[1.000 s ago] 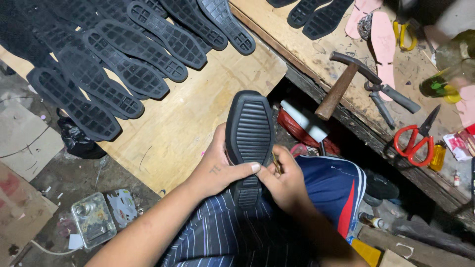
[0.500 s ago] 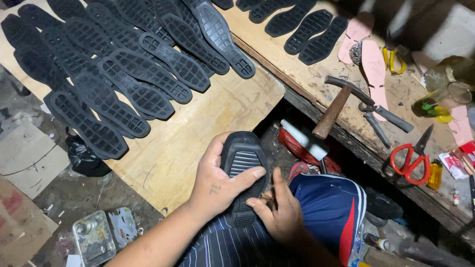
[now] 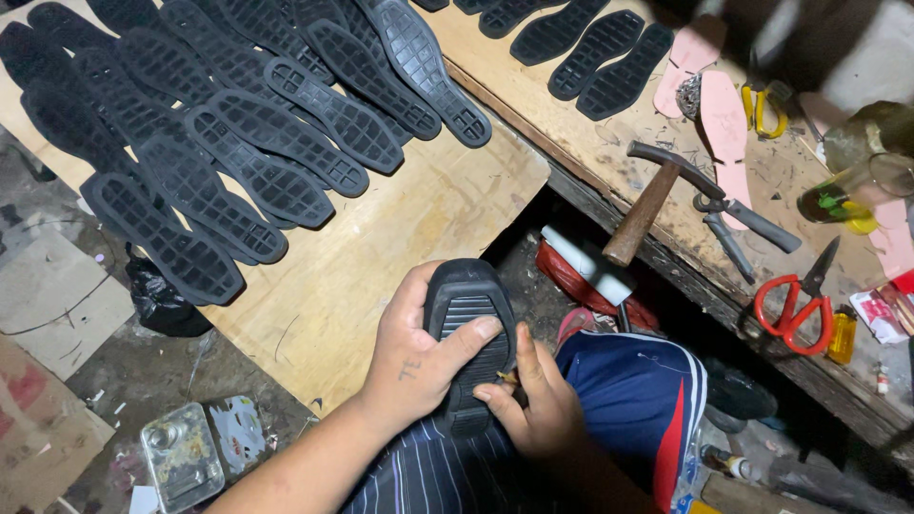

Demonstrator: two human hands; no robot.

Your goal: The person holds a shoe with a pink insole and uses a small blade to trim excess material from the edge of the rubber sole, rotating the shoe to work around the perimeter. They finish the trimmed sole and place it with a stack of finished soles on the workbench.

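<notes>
- The left hand is wrapped around a black rubber shoe sole. The thumb lies across the bumpy side and the other fingers go behind it.
- The right hand is just beside the left hand, touching the lower edge of the sole. Its fingers are curled close together and pinch something small and tan against the sole. It is too small to tell what it is.
- The sole stands up on the person's lap, between the two hands, with its round end pointing away from them.
- Under the hands are striped trousers and blue shorts with a red and white stripe.
- Above the left hand is a wooden tabletop. Many more black soles lie on it in rows, well apart from the hands.
- Up and to the right of the right hand is a hammer with a wooden handle. It lies on another wooden tabletop.
- Just past the hammer lie grey pliers.
- Further right are red scissors.
- Pink insoles lie far above the right hand, near three more black soles.
- Below the left hand, on the dirty floor, sits a small metal tin.
</notes>
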